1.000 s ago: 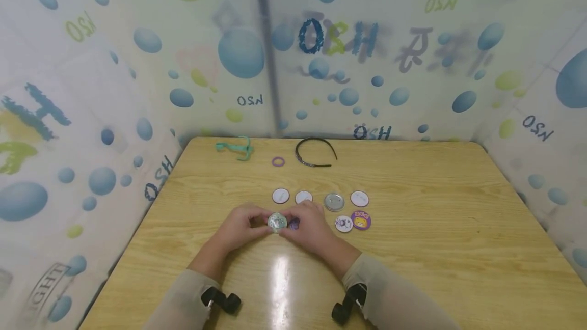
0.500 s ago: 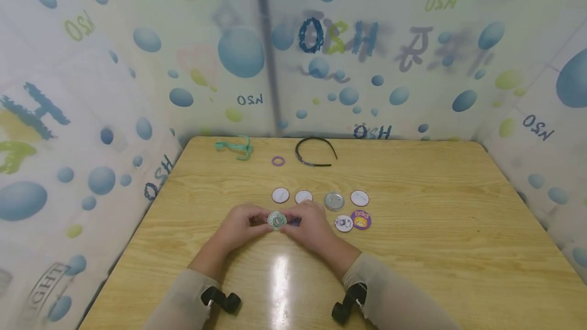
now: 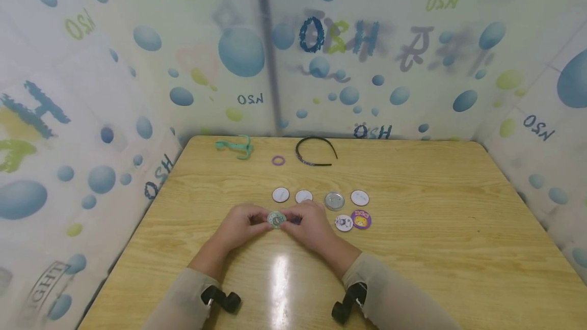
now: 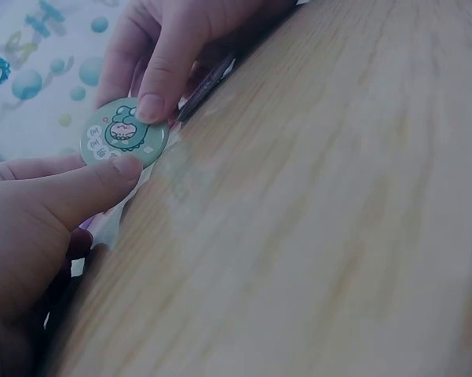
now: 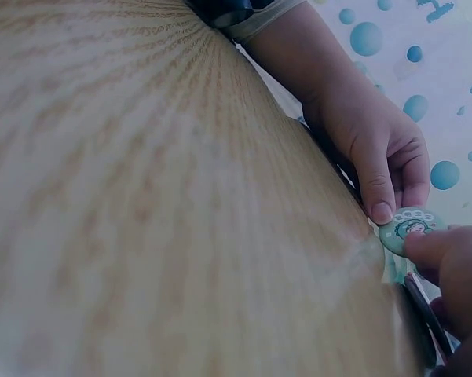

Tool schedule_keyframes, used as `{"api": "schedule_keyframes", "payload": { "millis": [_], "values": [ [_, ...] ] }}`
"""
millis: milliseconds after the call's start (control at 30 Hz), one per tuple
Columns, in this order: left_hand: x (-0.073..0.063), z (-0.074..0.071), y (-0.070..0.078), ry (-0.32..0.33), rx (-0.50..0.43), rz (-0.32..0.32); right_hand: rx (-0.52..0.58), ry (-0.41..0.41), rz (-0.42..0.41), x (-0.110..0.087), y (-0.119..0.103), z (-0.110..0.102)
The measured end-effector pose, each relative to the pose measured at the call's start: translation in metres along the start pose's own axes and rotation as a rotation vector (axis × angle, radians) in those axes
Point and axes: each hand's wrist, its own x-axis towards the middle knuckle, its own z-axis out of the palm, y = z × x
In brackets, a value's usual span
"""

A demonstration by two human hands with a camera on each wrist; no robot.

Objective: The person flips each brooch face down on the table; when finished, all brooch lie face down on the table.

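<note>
Yellowish wood-grain worktop [image 3: 440, 233] with small things laid out on it.
Along its far side lie a mint-green piece with thin curved prongs [image 3: 238, 147], a small purple ring [image 3: 278, 164] and a black curved headband [image 3: 316, 165]; nearer, in a row, two round white dark-rimmed discs [image 3: 281, 195], a round silvery metal disc [image 3: 334, 201] and another round white disc [image 3: 359, 198], and, before these, a round white patterned badge [image 3: 344, 223] just beside a round purple-and-yellow badge [image 3: 361, 219].

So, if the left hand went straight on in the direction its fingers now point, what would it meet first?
Beyond the round, glossy green badge that it pinches, the left hand would probably meet the right hand first, whose fingers pinch the opposite edge; exact depth is hard to judge.
</note>
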Motion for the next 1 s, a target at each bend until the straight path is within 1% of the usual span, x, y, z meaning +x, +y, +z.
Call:
{"api": "schedule_keyframes", "payload": {
  "millis": [467,700,900,1000],
  "values": [
    [0.0003,0.0000,-0.0020,-0.001,0.002,-0.005,0.019,0.009,-0.022,-0.0007,-0.0024,-0.0022],
    [0.0002,-0.0002,-0.0029,0.008,0.002,0.018,0.028,0.024,-0.046,-0.0006,-0.0020,-0.0014],
    [0.0007,-0.0003,-0.0027,0.010,0.004,0.044,0.019,0.060,-0.093,-0.0010,-0.0018,-0.0005],
    [0.0009,0.0003,-0.0036,0.012,-0.001,0.057,0.014,0.058,-0.091,-0.0010,-0.0018,-0.0005]
  ]
}}
